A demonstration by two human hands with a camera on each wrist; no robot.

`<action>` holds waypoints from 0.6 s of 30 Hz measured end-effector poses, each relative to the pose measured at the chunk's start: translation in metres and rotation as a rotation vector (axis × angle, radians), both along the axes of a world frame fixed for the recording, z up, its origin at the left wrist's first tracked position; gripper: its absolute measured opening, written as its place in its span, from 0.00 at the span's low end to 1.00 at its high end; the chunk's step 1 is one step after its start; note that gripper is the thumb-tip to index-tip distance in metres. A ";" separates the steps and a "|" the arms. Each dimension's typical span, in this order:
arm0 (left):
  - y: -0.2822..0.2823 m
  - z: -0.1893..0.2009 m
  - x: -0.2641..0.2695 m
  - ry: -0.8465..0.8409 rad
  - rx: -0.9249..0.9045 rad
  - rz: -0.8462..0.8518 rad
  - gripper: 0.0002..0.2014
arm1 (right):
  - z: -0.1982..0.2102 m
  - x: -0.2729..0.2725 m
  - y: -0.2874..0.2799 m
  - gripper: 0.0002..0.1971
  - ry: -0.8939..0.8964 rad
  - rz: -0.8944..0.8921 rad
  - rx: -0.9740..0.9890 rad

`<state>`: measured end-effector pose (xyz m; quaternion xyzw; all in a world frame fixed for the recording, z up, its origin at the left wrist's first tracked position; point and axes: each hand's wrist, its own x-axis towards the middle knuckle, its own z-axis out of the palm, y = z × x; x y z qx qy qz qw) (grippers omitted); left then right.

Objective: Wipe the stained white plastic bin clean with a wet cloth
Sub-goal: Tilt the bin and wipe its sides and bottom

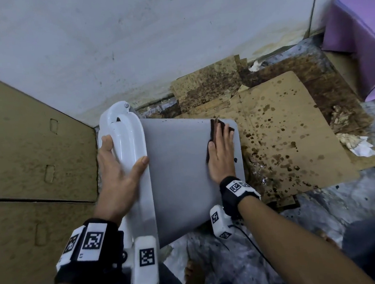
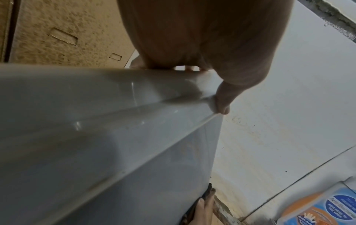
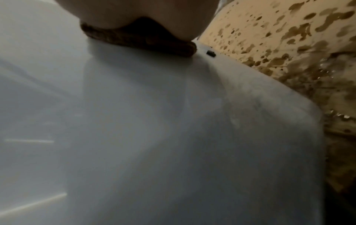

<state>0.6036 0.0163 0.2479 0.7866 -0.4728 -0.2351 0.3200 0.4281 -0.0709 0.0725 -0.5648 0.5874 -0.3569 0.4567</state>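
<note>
I've got the white bin [image 1: 179,165] lying on its side on the floor, long axis running left to right, base end pointing at the spattered cardboard [image 1: 284,132]. My right hand [image 1: 221,154] lies flat, fingers straight and together, pressing the dark cloth [image 1: 215,127] onto the upturned wall beside the base edge. My left hand [image 1: 118,169] clasps the rim end. A dark speck [image 3: 210,53] sits just beside the cloth. The bin's underside and inside are hidden.
</note>
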 end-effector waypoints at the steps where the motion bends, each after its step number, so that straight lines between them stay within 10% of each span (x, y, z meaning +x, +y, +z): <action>1: -0.001 -0.001 0.001 -0.007 -0.007 0.000 0.54 | 0.004 0.003 0.001 0.30 -0.014 -0.006 0.008; 12: 0.001 0.002 0.003 -0.009 0.021 0.004 0.52 | 0.045 0.036 0.041 0.29 -0.012 0.222 -0.330; 18: 0.003 -0.002 0.006 -0.014 0.005 -0.007 0.54 | -0.014 -0.002 0.004 0.29 0.046 0.017 -0.043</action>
